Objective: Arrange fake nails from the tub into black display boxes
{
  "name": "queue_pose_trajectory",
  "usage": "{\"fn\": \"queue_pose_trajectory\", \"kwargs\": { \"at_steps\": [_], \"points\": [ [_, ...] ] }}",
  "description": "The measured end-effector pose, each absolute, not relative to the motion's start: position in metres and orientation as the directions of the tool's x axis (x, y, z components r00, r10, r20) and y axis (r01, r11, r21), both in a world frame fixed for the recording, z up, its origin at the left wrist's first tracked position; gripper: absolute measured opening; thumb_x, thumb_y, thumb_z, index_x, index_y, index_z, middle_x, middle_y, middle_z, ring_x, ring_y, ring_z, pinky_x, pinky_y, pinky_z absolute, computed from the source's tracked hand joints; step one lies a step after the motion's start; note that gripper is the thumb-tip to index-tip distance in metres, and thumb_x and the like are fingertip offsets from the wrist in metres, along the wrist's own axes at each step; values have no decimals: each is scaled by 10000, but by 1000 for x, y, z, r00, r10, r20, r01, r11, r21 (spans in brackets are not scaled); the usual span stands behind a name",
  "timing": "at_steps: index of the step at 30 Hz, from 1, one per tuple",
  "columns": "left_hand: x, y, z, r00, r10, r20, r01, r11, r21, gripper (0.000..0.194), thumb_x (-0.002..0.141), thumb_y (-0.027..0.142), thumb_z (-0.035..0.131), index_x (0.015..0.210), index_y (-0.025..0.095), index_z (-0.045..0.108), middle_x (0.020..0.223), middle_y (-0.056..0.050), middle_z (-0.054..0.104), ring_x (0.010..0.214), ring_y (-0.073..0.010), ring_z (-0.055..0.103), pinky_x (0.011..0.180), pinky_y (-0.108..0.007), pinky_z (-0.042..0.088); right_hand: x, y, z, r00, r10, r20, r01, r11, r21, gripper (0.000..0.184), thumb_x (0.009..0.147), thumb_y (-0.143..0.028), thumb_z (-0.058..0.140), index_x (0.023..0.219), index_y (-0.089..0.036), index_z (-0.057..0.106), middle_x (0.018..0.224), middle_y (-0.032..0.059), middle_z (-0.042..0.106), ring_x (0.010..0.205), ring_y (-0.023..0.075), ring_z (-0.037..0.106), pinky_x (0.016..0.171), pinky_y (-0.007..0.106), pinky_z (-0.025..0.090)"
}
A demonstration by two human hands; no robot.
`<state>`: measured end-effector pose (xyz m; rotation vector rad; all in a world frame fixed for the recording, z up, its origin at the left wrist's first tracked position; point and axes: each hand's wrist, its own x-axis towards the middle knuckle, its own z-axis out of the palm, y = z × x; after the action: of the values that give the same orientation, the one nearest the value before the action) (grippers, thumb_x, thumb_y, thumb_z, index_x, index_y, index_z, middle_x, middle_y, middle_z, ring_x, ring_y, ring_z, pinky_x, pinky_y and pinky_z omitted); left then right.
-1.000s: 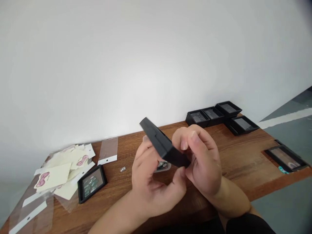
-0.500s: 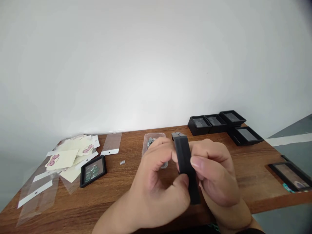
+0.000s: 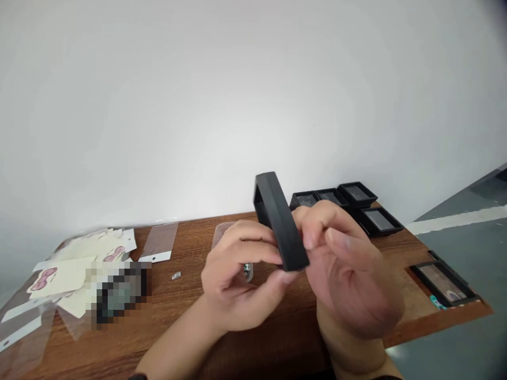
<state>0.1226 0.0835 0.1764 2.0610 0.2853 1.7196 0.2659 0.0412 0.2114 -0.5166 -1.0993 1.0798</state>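
Holding frame (image 3: 283,227) tilted on edge above worktop (image 3: 186,316), ctr: L hand (image 3: 237,274) has it pinched btwn thumb and fingers at near end. R hand (image 3: 348,269) half open, fingers curled, tips at frame's right side; contact can't be confirmed. Step in hand: prob. handling/checking frame. Next move prob. calls for firm L grip w/ R fingers free to shift. Tub (image 3: 218,232) partly hidden behind L hand; other frames (image 3: 358,193) far right on worktop.

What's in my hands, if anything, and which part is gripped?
A black frame, pinched at its lower end by the left hand; the right hand is at its side, though whether it grips cannot be told.
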Motion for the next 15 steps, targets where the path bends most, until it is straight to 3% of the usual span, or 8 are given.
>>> {"fn": "queue_pose_trajectory", "kwargs": {
  "at_steps": [3,6,11,15],
  "points": [
    [127,72,176,96,595,798,-103,-791,603,194,855,158,768,1019,228,692,905,-39,732,829,-168,725,765,-314,616,274,43,212,27,885,464,-430,429,-794,172,955,-411,607,934,-245,641,803,27,629,738,178,598,704,370,542],
    [131,56,181,54,735,676,-230,-649,725,103,920,244,745,1016,229,709,873,-27,743,789,-149,727,745,-294,630,283,40,213,-19,877,480,-406,432,-806,98,963,-343,594,947,-248,611,816,22,645,746,174,610,697,351,553],
    [136,41,190,73,820,568,-383,-503,775,115,849,272,834,900,209,753,797,-3,758,683,-98,702,646,-192,614,305,23,216,-343,856,388,0,413,-911,156,1004,-286,532,942,-244,669,837,40,654,818,184,624,740,325,555],
    [138,39,191,91,856,509,-453,-420,787,88,838,224,840,914,233,795,833,14,795,700,-79,725,687,-166,628,310,15,219,-399,828,395,232,507,-830,249,1020,-237,474,1120,-259,701,824,18,685,812,175,657,718,285,546]
  ]
}}
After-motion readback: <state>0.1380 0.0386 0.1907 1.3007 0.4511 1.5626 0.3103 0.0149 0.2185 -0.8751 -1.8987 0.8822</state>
